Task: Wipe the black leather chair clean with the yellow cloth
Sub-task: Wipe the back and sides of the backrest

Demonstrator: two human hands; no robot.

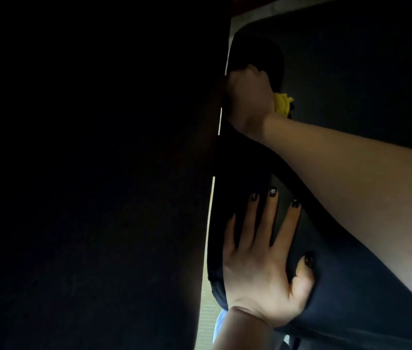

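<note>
The black leather chair (351, 79) fills the right of the dim head view, with a padded edge running down the middle. My right hand (249, 97) reaches in from the right and grips the yellow cloth (282, 103) against the chair's upper padded part; only a bunched bit of cloth shows past the wrist. My left hand (260, 263) lies flat on the lower padded edge of the chair, fingers spread and straight, dark nail polish visible, thumb hooked round the edge.
A large black surface (93, 173) covers the whole left half, very close to the camera. A thin lit gap (206, 274) runs between it and the chair. A pale strip (275, 5) shows at the top.
</note>
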